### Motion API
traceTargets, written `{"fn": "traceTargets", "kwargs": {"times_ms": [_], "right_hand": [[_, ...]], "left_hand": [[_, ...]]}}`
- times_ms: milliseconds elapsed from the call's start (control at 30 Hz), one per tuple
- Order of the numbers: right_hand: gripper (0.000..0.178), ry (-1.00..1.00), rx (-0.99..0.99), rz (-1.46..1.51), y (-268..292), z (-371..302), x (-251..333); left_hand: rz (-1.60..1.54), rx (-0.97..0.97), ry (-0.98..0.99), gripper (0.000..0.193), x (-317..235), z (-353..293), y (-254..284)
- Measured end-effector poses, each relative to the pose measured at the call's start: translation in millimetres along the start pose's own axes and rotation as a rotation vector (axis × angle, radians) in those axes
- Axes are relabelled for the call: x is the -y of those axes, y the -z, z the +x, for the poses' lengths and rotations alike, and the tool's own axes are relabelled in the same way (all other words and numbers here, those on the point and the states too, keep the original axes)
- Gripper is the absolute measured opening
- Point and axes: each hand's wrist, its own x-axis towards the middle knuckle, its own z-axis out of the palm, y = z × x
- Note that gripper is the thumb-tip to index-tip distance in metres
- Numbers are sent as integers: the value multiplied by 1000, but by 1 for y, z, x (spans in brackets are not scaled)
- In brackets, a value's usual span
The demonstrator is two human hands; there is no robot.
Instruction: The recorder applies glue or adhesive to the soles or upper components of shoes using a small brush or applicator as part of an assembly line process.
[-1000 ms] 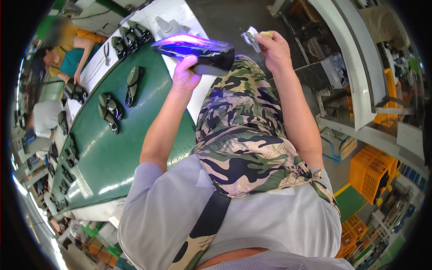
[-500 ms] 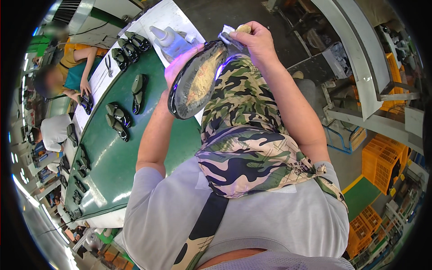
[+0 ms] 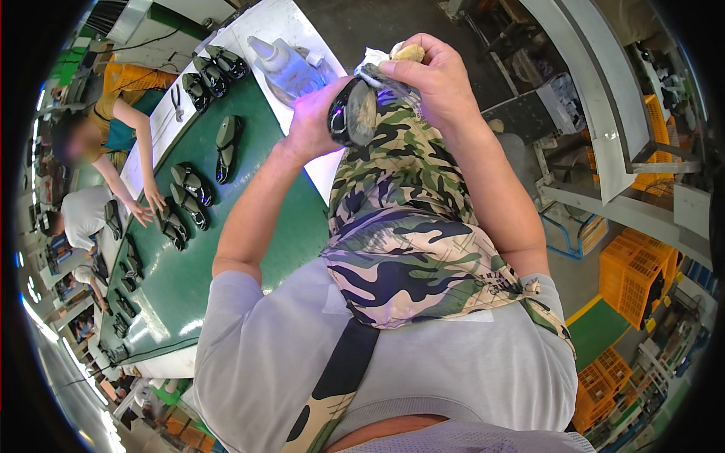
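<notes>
Long green tabletop (image 3: 189,287) ran along left side, white sheet (image 3: 287,23) covering far end. Grey concrete floor (image 3: 377,23) beyond it. Orange plastic crates (image 3: 630,275) stacked at right, near grey metal frame (image 3: 596,113). Green floor patch (image 3: 596,332) beside crates. Bright strip lights (image 3: 34,321) at left rim.

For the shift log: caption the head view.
Left hand holds a dark shoe; right hand presses a cloth to it.

Black shoe (image 3: 352,113) between left hand (image 3: 313,113) and cloth-pinching right hand (image 3: 432,75).
</notes>
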Motion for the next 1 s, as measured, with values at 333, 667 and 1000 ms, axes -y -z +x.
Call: {"fn": "traceTargets", "kwargs": {"times_ms": [333,667,1000], "right_hand": [[17,132,69,-258,5,6,17],[18,372,171,-339,14,20,-10],[17,306,270,-369,18,8,-45]], "left_hand": [[-36,415,351,59,20,-11,0],[-452,616,536,65,28,-12,7],[-918,559,740,73,21,-5,11]]}}
